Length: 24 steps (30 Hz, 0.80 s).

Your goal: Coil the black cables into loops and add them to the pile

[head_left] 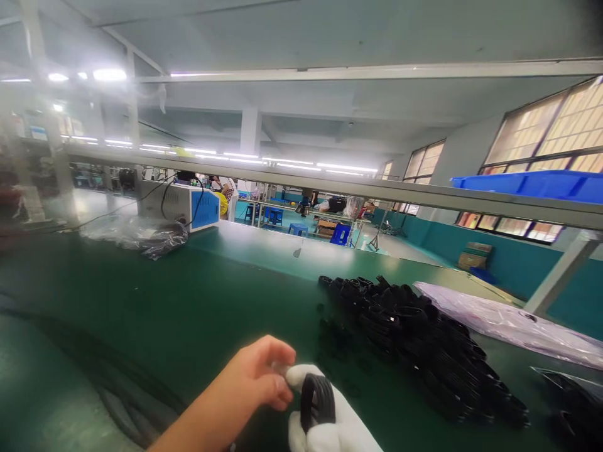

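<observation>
A small coil of black cable (pixel 320 398) is held in my right hand (pixel 346 420), which wears a white glove. Its fingers close around the loops at the bottom middle of the view. My bare left hand (pixel 257 376) is just left of the coil, thumb and fingers curled inward near the gloved fingertip. Something small and pale shows between those fingers, too hidden to name. To the right, a large pile of black coiled cables (pixel 409 333) lies on the green table (pixel 188 301).
Loose dark cables (pixel 108 376) run along the left of the table. A clear plastic bag (pixel 136 235) lies before a blue and white machine (pixel 203 208). Pinkish plastic wrapping (pixel 499 320) is behind the pile. Overhead, a shelf rail (pixel 377 186) carries a blue tray (pixel 532 185).
</observation>
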{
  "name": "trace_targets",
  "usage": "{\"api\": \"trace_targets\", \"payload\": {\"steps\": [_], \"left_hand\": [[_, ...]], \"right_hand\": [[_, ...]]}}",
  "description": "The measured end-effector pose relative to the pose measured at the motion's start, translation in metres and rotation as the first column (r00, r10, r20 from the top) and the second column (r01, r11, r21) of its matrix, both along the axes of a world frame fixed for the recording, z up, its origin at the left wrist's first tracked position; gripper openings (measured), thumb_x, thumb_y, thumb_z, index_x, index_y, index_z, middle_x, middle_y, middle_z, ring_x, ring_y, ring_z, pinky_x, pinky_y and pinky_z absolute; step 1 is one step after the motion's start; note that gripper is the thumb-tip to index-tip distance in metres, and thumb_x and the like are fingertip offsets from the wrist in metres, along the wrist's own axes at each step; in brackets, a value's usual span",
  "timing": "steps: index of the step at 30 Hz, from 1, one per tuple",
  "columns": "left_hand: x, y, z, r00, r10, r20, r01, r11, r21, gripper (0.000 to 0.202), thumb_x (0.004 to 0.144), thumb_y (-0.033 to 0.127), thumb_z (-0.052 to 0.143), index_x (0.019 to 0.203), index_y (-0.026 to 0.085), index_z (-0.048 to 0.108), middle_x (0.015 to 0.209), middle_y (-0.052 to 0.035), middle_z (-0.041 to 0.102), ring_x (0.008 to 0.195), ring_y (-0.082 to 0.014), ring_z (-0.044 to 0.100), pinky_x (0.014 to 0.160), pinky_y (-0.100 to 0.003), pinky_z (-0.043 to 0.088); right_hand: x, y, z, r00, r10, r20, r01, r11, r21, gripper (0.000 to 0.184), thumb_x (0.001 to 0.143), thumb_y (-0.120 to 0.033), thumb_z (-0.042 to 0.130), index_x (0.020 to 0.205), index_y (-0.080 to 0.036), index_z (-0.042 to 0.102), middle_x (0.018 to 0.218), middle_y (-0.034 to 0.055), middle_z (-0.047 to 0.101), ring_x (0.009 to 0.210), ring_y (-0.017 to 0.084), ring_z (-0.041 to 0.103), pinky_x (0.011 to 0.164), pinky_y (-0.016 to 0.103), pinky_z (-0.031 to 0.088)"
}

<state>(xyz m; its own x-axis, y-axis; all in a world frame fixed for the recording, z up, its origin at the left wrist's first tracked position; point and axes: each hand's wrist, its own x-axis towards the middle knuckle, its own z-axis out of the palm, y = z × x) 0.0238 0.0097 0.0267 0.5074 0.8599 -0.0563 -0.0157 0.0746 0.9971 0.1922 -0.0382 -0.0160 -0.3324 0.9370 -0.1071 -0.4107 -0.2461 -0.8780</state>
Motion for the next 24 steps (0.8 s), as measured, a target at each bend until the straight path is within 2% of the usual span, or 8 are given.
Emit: {"api": "trace_targets", "payload": {"steps": [2, 4, 6, 11, 16, 19, 21, 24], "left_hand": [[0.002, -0.002, 0.001, 0.982, 0.062, -0.178, -0.018, 0.97, 0.241, 0.038, 0.069, 0.017, 0.052, 0.106, 0.022, 0.059, 0.096, -0.0027, 0.062, 0.086, -0.0176, 0.056, 0.08, -0.031, 0.043], [0.007, -0.003, -0.001, 0.944, 0.087, -0.319, 0.077, 0.88, 0.468, 0.039, 0.069, 0.012, 0.05, 0.102, 0.027, 0.064, 0.101, -0.0012, 0.061, 0.095, -0.019, 0.053, 0.085, -0.03, 0.039], [0.012, -0.002, -0.003, 0.908, 0.1, -0.406, 0.16, 0.815, 0.557, 0.038, 0.067, 0.007, 0.047, 0.092, 0.027, 0.068, 0.096, 0.0002, 0.062, 0.093, -0.0185, 0.052, 0.084, -0.028, 0.038], [0.012, 0.005, -0.005, 0.844, 0.193, -0.499, 0.097, 0.862, 0.498, 0.025, 0.067, 0.013, 0.051, 0.083, 0.025, 0.067, 0.08, 0.0017, 0.059, 0.073, -0.0152, 0.052, 0.064, -0.025, 0.037], [-0.004, 0.018, -0.005, 0.935, -0.18, -0.306, 0.256, 0.939, 0.229, 0.031, 0.072, 0.027, 0.06, 0.102, 0.023, 0.068, 0.09, -0.0004, 0.059, 0.079, -0.015, 0.054, 0.074, -0.025, 0.041], [-0.006, 0.026, -0.013, 0.943, -0.226, -0.244, 0.262, 0.957, 0.128, 0.029, 0.071, 0.03, 0.062, 0.097, 0.019, 0.069, 0.075, 0.0012, 0.058, 0.072, -0.0143, 0.053, 0.067, -0.024, 0.041], [-0.003, 0.028, -0.017, 0.926, -0.105, -0.361, 0.182, 0.966, 0.184, 0.026, 0.07, 0.034, 0.063, 0.091, 0.02, 0.07, 0.071, 0.0021, 0.057, 0.067, -0.0139, 0.051, 0.061, -0.023, 0.037], [0.001, 0.025, -0.02, 0.872, 0.125, -0.474, 0.051, 0.938, 0.342, 0.023, 0.075, 0.041, 0.057, 0.085, 0.024, 0.069, 0.07, 0.0028, 0.059, 0.065, -0.014, 0.05, 0.058, -0.024, 0.034]], "right_hand": [[-0.003, 0.004, -0.007, 0.994, -0.071, 0.085, 0.069, 0.997, 0.03, 0.059, 0.049, -0.037, 0.08, 0.102, -0.02, 0.059, 0.052, -0.0048, 0.051, 0.047, 0.009, 0.039, 0.049, 0.023, 0.029], [-0.005, 0.009, -0.014, 0.98, -0.138, 0.142, 0.132, 0.99, 0.05, 0.051, 0.043, -0.037, 0.084, 0.086, -0.018, 0.063, 0.058, -0.0024, 0.054, 0.052, 0.011, 0.045, 0.051, 0.024, 0.034], [-0.007, 0.012, -0.019, 0.976, -0.166, 0.139, 0.159, 0.985, 0.06, 0.049, 0.042, -0.044, 0.085, 0.075, -0.017, 0.063, 0.065, 0.0006, 0.056, 0.058, 0.013, 0.051, 0.053, 0.025, 0.038], [-0.006, 0.008, -0.021, 0.991, -0.004, -0.134, -0.012, 0.993, -0.118, 0.049, 0.079, -0.059, 0.056, 0.098, -0.014, 0.059, 0.08, 0.0053, 0.064, 0.057, 0.013, 0.06, 0.053, 0.024, 0.044], [-0.011, 0.009, -0.012, 0.943, 0.033, -0.33, -0.145, 0.936, -0.322, 0.053, 0.085, -0.062, 0.042, 0.09, -0.012, 0.057, 0.075, 0.0098, 0.067, 0.051, 0.011, 0.06, 0.046, 0.018, 0.039], [-0.013, 0.011, -0.01, 0.978, 0.055, -0.203, -0.12, 0.94, -0.32, 0.053, 0.082, -0.064, 0.044, 0.093, -0.013, 0.056, 0.076, 0.0079, 0.064, 0.052, 0.012, 0.059, 0.046, 0.02, 0.038], [-0.012, 0.012, -0.009, 0.999, 0.036, 0.028, -0.029, 0.975, -0.222, 0.048, 0.075, -0.054, 0.061, 0.103, -0.016, 0.054, 0.082, 0.005, 0.061, 0.066, 0.015, 0.062, 0.055, 0.023, 0.043], [-0.008, 0.011, -0.01, 0.958, -0.032, 0.287, 0.042, 0.999, -0.026, 0.067, 0.057, -0.037, 0.075, 0.115, -0.018, 0.048, 0.096, 0.0059, 0.054, 0.078, 0.021, 0.062, 0.063, 0.031, 0.048]]}}
